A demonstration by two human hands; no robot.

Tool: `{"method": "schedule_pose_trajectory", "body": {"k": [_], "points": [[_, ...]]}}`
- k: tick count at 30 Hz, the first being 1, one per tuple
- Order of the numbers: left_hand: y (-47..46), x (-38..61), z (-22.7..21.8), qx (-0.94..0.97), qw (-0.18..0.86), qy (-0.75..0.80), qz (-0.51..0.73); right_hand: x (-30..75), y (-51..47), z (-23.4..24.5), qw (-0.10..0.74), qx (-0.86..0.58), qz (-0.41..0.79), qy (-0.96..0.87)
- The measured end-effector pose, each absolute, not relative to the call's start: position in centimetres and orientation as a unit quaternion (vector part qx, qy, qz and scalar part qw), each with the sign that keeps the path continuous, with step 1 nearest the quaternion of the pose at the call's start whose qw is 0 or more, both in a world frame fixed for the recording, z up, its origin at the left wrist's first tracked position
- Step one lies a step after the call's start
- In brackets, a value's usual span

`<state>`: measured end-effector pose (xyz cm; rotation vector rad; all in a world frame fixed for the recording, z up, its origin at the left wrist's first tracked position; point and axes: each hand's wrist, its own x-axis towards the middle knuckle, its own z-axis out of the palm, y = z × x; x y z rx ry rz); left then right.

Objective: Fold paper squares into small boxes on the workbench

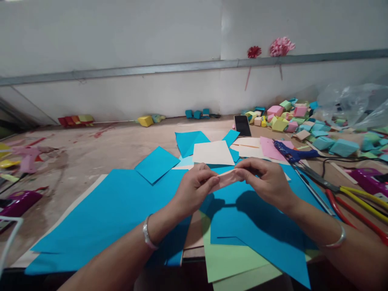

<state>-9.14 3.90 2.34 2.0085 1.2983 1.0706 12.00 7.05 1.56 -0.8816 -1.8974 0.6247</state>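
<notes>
The right blue sheet [273, 242] lies before you, probably as your working base. To its right are scissors [335, 187], maybe placed for easy reach. Above its far part, your left hand [195, 184] and right hand [268, 182] are almost closed, each pinching one end of the pale strip [226, 179], I think to make it straight. Its long axis runs across you, right end slightly higher in view.

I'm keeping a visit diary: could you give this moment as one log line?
left hand: pinching pale strip | right hand: pinching its other end | beneath: blue sheets | at right: yellow-handled scissors
</notes>
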Motion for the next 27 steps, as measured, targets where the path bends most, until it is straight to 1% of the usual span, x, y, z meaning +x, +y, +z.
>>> {"method": "schedule_pose_trajectory", "body": {"k": [4, 7, 9, 12, 17, 22, 24, 27], "points": [[3.8, -9.0, 2.2, 0.738, 0.299, 0.459, 0.394, 11.9, 6.7, 1.7, 0.456, -0.368, 0.232, -0.776], [3.6, -8.9, 2.2, 0.726, 0.306, 0.464, 0.405, 11.9, 6.5, 1.8, 0.464, -0.377, 0.202, -0.776], [3.6, -9.0, 2.3, 0.713, 0.299, 0.479, 0.415, 12.0, 6.7, 1.7, 0.455, -0.368, 0.198, -0.786], [3.7, -9.1, 2.1, 0.704, 0.279, 0.496, 0.426, 12.0, 7.2, 1.4, 0.42, -0.334, 0.202, -0.819], [3.5, -8.8, 1.5, 0.746, 0.225, 0.469, 0.416, 11.5, 7.1, 1.0, 0.392, -0.243, 0.167, -0.872], [3.0, -8.5, 1.4, 0.769, 0.207, 0.424, 0.431, 11.2, 6.2, 1.0, 0.413, -0.246, 0.162, -0.862], [3.2, -8.7, 1.4, 0.76, 0.228, 0.425, 0.436, 11.3, 6.3, 1.1, 0.408, -0.255, 0.182, -0.858], [3.6, -9.0, 1.3, 0.727, 0.264, 0.444, 0.451, 11.7, 6.9, 1.4, 0.398, -0.288, 0.257, -0.832]]}}
